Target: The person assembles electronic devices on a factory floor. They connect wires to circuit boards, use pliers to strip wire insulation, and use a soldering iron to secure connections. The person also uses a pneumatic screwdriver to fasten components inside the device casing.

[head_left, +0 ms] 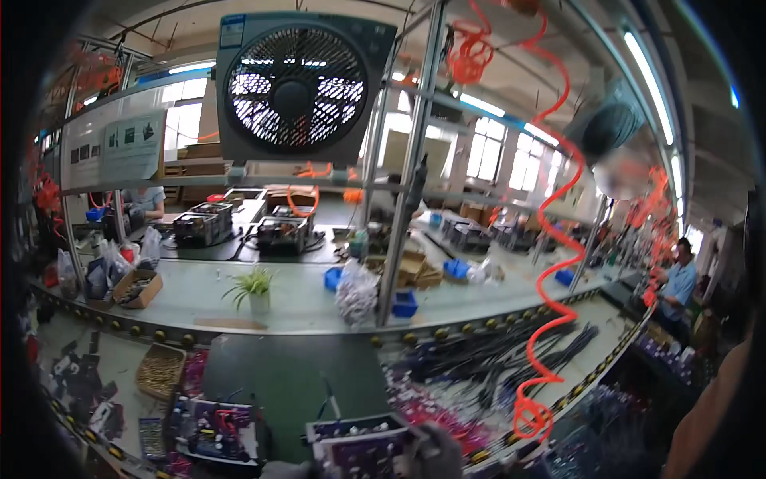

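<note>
In the head view, the person's two hands were apart at the lower edge, with an open case (361, 457) between them at 6 o'clock, a purple board showing on it. The right hand (437, 452), in what looked like a gray glove, was between 5 and 6 o'clock, up against the case's right end. Its fingers were blurred, so whether they were clamped on the case or only resting there could not be told. The left hand (286, 470), also gray, showed just a sliver between 6 and 7 o'clock, near the case's left side; how far open it was, and whether it held anything, could not be told.

A green mat (295, 367) lay beyond the hands at 7 o'clock. Nearer the lower edge on that side stood a second case (219, 431) with red wires. At 8 o'clock was a tray (159, 372) of brass-colored parts. Black cables (479, 369) lay at 5 o'clock, a red coiled hose (556, 267) hung at 3 o'clock, and a fan (291, 100) was mounted at 11 o'clock.
</note>
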